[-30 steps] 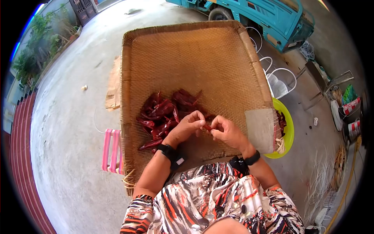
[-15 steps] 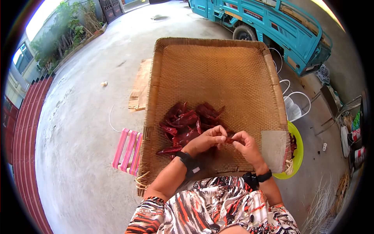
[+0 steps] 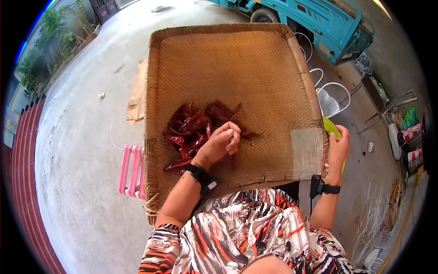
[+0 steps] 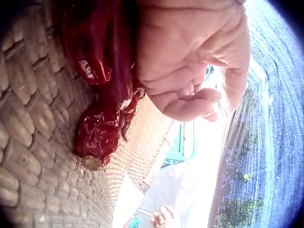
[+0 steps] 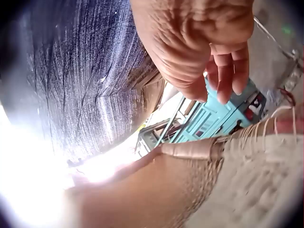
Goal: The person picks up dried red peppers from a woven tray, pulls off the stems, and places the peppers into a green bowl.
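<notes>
A heap of dried red chili peppers [image 3: 188, 125] lies on the woven tray [image 3: 228, 68]. Low beside the heap hovers my left hand [image 3: 220, 144], its fingers loosely curled. In the left wrist view its palm [image 4: 185, 52] shows nothing held, and wrinkled chilies [image 4: 99, 135] lie close by on the weave. Past the tray's right edge, my right hand [image 3: 338, 148] is over the yellow-green basin [image 3: 329, 125], covering part of it. The right wrist view shows that hand's fingers [image 5: 223, 80] hanging loose and apart, with nothing visible between them.
A pale patch [image 3: 306, 153] covers the tray's near right corner. A pink striped stool [image 3: 131, 171] stands left of the tray. White-handled containers [image 3: 327, 102] are to its right, and a teal cargo vehicle [image 3: 315, 23] is behind.
Both hands were together at a small red chili piece over the tray. My right hand has since moved right to the basin; the left has stayed near the heap, with nothing visible in it.
</notes>
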Available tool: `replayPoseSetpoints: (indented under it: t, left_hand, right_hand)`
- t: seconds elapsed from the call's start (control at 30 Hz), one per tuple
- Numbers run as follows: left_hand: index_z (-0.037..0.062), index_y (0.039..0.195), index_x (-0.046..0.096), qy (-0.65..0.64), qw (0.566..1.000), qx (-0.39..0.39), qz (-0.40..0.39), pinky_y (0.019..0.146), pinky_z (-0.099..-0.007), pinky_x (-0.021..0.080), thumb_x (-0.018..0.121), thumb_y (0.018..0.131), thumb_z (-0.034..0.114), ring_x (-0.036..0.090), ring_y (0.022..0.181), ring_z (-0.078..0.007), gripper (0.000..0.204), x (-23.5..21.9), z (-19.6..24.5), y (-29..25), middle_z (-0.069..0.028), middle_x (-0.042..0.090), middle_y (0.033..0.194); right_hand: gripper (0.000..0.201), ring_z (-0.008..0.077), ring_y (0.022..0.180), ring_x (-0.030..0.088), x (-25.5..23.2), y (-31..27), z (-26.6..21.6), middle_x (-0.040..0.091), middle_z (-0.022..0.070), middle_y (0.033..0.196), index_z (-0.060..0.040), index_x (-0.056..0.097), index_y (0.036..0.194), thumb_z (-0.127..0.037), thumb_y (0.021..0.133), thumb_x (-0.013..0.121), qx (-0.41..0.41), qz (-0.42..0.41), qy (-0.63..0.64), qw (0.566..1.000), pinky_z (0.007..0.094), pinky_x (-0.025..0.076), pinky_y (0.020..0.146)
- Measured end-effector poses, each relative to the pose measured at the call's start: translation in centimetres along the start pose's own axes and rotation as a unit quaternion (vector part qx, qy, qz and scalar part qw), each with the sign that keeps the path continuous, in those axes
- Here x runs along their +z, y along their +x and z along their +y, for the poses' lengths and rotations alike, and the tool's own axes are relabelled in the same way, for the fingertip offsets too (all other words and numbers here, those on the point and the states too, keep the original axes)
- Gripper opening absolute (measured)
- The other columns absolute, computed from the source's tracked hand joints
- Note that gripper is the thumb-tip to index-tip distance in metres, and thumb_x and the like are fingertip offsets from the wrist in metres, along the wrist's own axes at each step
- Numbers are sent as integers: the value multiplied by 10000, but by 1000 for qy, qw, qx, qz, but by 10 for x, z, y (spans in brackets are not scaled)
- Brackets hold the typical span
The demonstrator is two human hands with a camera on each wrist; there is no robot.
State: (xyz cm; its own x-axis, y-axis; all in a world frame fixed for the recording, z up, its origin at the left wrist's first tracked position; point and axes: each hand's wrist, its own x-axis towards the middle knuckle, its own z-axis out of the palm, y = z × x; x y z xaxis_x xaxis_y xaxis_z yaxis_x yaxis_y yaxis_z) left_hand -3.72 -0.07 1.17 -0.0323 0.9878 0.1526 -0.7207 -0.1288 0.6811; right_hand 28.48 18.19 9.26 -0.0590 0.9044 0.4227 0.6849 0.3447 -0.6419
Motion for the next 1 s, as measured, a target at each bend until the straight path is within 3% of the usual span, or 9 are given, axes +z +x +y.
replayPoseSetpoints:
  t: [0.03, 0.1, 0.23, 0.3, 0.6, 0.7, 0.73, 0.83, 1.0]
  left_hand:
    - [83, 1088, 547, -3, 1000, 0, 2, 501, -242, 368, 547, 973, 296, 405, 561, -88, 242, 0, 1, 0, -11, 485, 726]
    - [82, 1075, 545, -10, 1000, -3, 0, 492, -241, 360, 550, 971, 294, 400, 558, -87, 236, -1, 1, -1, -14, 490, 738]
    - [82, 1059, 548, -48, 999, -11, -11, 499, -243, 382, 559, 970, 254, 419, 564, -81, 194, -3, 0, -1, -16, 541, 779]
    - [81, 1052, 547, -55, 998, -8, -7, 494, -238, 378, 560, 970, 255, 417, 562, -80, 193, -3, 1, -1, -18, 539, 778]
    - [73, 1069, 541, -8, 1000, -15, 2, 472, -233, 361, 588, 953, 256, 379, 518, -78, 221, -1, 1, 0, -11, 470, 708]
    - [72, 1075, 546, 3, 1000, -17, -11, 489, -230, 384, 636, 925, 226, 407, 540, -72, 233, -3, -2, 1, -14, 507, 745]
    - [71, 1066, 549, 26, 999, -23, 0, 510, -230, 398, 651, 915, 216, 429, 565, -75, 233, -2, -2, 0, -15, 521, 763]
    - [70, 1027, 558, 88, 995, -40, 23, 578, -231, 434, 687, 890, 191, 488, 645, -84, 223, 4, -1, 2, -16, 558, 813]
    - [73, 923, 565, 115, 991, -65, 21, 679, -241, 462, 688, 895, 178, 531, 742, -99, 164, -5, -6, 2, -5, 571, 836]
  right_hand:
    - [206, 252, 895, 637, 5, -8, -9, 645, 97, 956, -37, 611, 1062, -101, 865, 617, 17, -66, 60, 996, 360, 507, 790]
    - [204, 271, 894, 640, 23, -29, -37, 647, 102, 975, -67, 627, 1055, -92, 852, 621, -67, -254, 92, 961, 355, 509, 781]
    - [218, 303, 918, 637, 76, -78, -76, 621, 125, 1025, -121, 646, 1054, -111, 837, 627, -339, -429, 141, 825, 383, 526, 783]
    - [214, 318, 969, 621, 85, -93, -97, 598, 111, 1069, -175, 655, 1041, -135, 833, 629, -341, -524, 69, 777, 406, 526, 807]
    - [168, 300, 988, 598, 114, -95, -96, 581, 100, 1051, -171, 665, 988, -143, 823, 647, -351, -508, 170, 768, 379, 507, 821]
    - [162, 205, 903, 609, 106, -85, -96, 557, 85, 1010, -81, 659, 968, -76, 811, 696, -239, -496, 267, 791, 314, 502, 769]
    - [148, 120, 875, 586, 110, -85, -92, 577, 45, 975, -44, 637, 970, -39, 833, 692, -214, -469, 291, 806, 264, 487, 741]
    - [123, 89, 839, 578, 102, -84, -100, 608, 20, 932, -37, 620, 984, -54, 873, 667, -58, -504, 327, 797, 240, 483, 727]
    - [106, 67, 792, 565, 105, -89, -102, 620, 2, 879, -34, 604, 978, -78, 898, 658, -55, -506, 355, 784, 226, 477, 690]
